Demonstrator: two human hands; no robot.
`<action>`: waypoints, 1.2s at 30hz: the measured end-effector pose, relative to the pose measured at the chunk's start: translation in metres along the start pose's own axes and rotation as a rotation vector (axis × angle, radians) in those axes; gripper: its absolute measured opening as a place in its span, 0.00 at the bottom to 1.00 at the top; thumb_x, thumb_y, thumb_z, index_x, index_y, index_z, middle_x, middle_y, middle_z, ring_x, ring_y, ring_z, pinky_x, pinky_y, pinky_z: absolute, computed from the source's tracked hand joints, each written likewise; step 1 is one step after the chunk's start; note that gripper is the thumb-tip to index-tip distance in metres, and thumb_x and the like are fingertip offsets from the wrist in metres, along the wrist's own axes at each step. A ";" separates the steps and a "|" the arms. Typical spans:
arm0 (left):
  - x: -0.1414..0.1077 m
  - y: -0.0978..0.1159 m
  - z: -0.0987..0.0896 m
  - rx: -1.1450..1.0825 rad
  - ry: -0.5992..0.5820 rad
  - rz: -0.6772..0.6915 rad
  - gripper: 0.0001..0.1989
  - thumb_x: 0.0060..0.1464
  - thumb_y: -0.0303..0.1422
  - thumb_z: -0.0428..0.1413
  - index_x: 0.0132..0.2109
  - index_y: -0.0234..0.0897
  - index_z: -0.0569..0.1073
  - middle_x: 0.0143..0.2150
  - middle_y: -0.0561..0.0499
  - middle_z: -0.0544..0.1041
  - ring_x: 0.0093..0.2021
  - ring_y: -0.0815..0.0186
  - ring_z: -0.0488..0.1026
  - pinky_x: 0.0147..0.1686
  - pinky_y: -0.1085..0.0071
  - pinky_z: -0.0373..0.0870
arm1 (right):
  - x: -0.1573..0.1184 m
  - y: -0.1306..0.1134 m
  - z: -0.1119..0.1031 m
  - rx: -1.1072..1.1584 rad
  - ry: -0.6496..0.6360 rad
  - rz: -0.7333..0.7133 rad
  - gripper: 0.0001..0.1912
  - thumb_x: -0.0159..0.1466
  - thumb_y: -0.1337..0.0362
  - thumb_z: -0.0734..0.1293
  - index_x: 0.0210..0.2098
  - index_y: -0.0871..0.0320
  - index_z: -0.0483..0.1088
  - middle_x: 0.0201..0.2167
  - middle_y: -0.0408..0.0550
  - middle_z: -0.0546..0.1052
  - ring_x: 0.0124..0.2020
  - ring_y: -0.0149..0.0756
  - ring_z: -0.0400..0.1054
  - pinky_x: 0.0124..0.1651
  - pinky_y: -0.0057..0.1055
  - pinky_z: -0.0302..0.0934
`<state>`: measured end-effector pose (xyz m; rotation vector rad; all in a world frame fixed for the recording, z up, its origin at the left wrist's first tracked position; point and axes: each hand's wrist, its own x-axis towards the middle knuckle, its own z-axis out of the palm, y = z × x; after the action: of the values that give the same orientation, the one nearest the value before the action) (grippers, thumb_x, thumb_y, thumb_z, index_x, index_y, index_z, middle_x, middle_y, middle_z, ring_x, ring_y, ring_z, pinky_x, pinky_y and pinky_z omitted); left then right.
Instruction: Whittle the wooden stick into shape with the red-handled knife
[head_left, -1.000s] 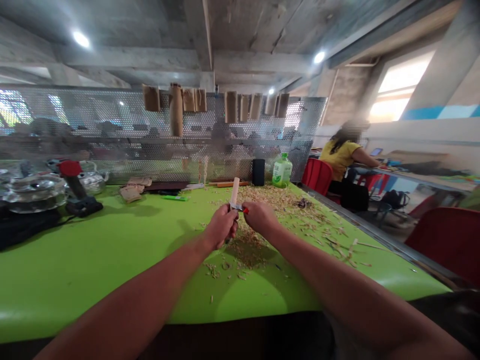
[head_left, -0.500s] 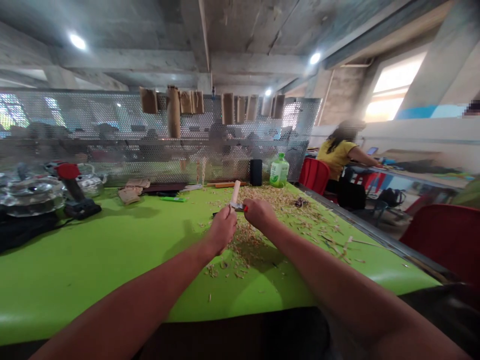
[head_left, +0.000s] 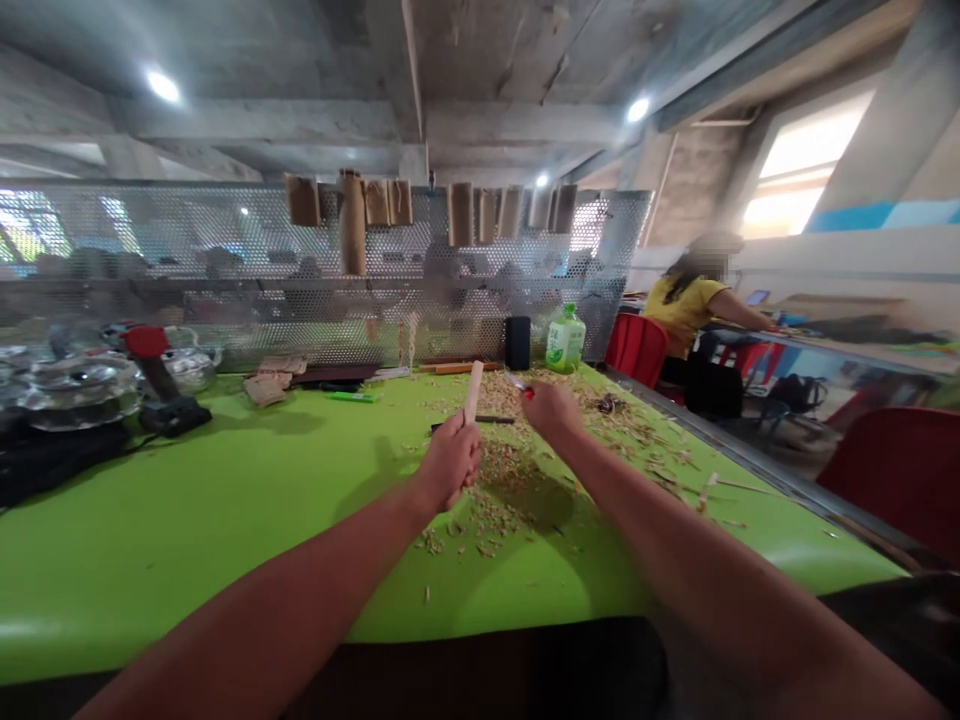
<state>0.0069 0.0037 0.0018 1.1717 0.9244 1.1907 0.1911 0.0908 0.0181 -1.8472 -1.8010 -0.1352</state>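
"While the left hand [head_left: 452,457] is closed, what does it have in its grip?"

"A pale strip of wood [head_left: 474,392], clasped by its lower part. The upper part sticks up out of the fist, leaning a little to the right, above the green table [head_left: 262,490]."

"And the right hand [head_left: 553,415]?"

"Curled around a knife [head_left: 519,383] with some red at the grip. Its blade points to the left and away from the person, clear of the wood."

"What lies about them?"

"Wood shavings [head_left: 502,475], thick below the hands and scattered off to the right. A thin dark bar [head_left: 495,419] lies on the table, behind the strip from this view."

"Farther back?"

"A green bottle [head_left: 565,340] stands beside a black box [head_left: 517,343], near the metal screen [head_left: 247,240]. To the left there's a slim green tool [head_left: 351,397] lying flat, and beyond it a red and black drill [head_left: 146,342]."

"Anyone else around?"

"One person in a yellow top [head_left: 686,305], seated on a red chair [head_left: 636,345] at another table, well apart to the right."
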 end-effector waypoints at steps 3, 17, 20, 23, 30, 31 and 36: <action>0.004 0.002 -0.002 -0.028 -0.015 0.041 0.06 0.55 0.33 0.52 0.34 0.41 0.59 0.23 0.61 0.59 0.14 0.78 0.50 0.12 0.79 0.43 | -0.019 -0.030 0.010 -0.021 -0.114 -0.180 0.15 0.64 0.63 0.60 0.40 0.54 0.79 0.36 0.52 0.81 0.35 0.40 0.73 0.33 0.30 0.54; -0.008 0.011 0.006 0.026 0.042 0.033 0.06 0.58 0.33 0.51 0.35 0.41 0.58 0.22 0.63 0.56 0.13 0.78 0.48 0.12 0.79 0.43 | -0.029 -0.040 0.011 -0.147 -0.147 -0.285 0.15 0.67 0.64 0.59 0.40 0.55 0.77 0.36 0.54 0.81 0.36 0.39 0.73 0.36 0.29 0.55; -0.012 0.012 0.008 0.022 0.036 0.007 0.05 0.57 0.32 0.50 0.37 0.41 0.59 0.22 0.63 0.56 0.13 0.78 0.48 0.12 0.79 0.43 | -0.025 -0.040 0.012 -0.157 -0.125 -0.278 0.15 0.68 0.63 0.59 0.40 0.55 0.77 0.36 0.54 0.81 0.36 0.39 0.74 0.35 0.29 0.56; -0.017 0.012 0.011 0.018 0.004 -0.006 0.04 0.57 0.31 0.50 0.40 0.41 0.62 0.23 0.62 0.57 0.14 0.77 0.49 0.12 0.79 0.44 | -0.021 -0.035 0.009 -0.172 -0.100 -0.254 0.16 0.69 0.62 0.57 0.41 0.56 0.77 0.37 0.55 0.81 0.37 0.39 0.74 0.36 0.29 0.57; -0.025 0.013 0.016 0.068 -0.053 -0.069 0.02 0.61 0.32 0.48 0.39 0.40 0.62 0.23 0.62 0.58 0.14 0.78 0.49 0.12 0.78 0.45 | -0.003 -0.019 0.002 -0.174 -0.061 -0.081 0.16 0.68 0.65 0.58 0.45 0.57 0.78 0.40 0.58 0.81 0.42 0.43 0.75 0.43 0.31 0.61; -0.027 0.013 0.016 0.072 -0.057 -0.075 0.01 0.61 0.31 0.48 0.40 0.39 0.62 0.23 0.62 0.58 0.14 0.78 0.49 0.12 0.78 0.45 | 0.001 -0.016 0.002 -0.172 -0.048 -0.077 0.16 0.68 0.65 0.59 0.45 0.57 0.78 0.40 0.58 0.81 0.44 0.44 0.75 0.43 0.32 0.61; -0.041 0.013 0.020 0.142 -0.216 -0.072 0.10 0.62 0.33 0.49 0.50 0.37 0.65 0.23 0.62 0.60 0.15 0.76 0.51 0.12 0.78 0.49 | 0.023 0.021 -0.008 -0.057 -0.121 0.217 0.18 0.67 0.64 0.58 0.48 0.59 0.78 0.46 0.62 0.80 0.46 0.49 0.75 0.43 0.34 0.63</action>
<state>0.0166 -0.0408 0.0165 1.3408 0.8890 0.9320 0.2153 0.1088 0.0287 -2.1174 -1.6758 0.0070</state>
